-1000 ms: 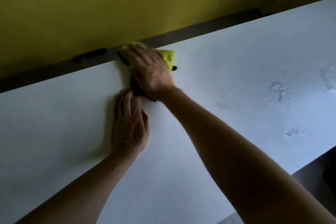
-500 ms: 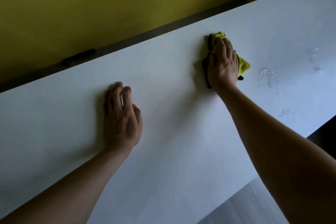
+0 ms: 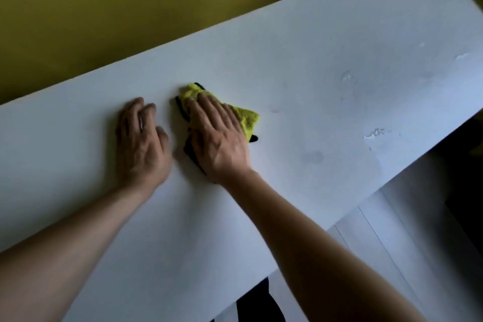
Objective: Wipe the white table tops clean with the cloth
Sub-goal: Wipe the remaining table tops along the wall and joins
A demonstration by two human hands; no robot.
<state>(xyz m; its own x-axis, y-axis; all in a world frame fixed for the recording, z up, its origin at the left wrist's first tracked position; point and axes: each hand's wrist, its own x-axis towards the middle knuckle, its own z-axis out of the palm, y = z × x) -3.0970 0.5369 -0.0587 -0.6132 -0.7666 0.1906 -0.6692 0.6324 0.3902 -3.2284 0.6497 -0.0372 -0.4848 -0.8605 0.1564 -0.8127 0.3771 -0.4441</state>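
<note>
A white table top (image 3: 300,65) fills most of the view, slanting up to the right. On it lies a crumpled yellow cloth with black edging (image 3: 245,119). My right hand (image 3: 217,136) presses flat on the cloth with straight fingers and covers most of it. My left hand (image 3: 142,142) rests palm down on the bare table just left of the cloth, fingers slightly bent and holding nothing. Wet smears and droplets (image 3: 376,133) glisten on the table to the right of the cloth, with more droplets (image 3: 347,78) farther back.
A yellow-green wall (image 3: 130,8) runs along the table's far edge. The table's near edge drops to a pale floor (image 3: 379,243) at lower right, with a dark gap (image 3: 460,178) under the right end. Dark clothing (image 3: 256,306) shows at the bottom.
My right hand swept the cloth out to the right, then back left, close to my left hand. The left hand stayed planted on the table. The view shifted.
</note>
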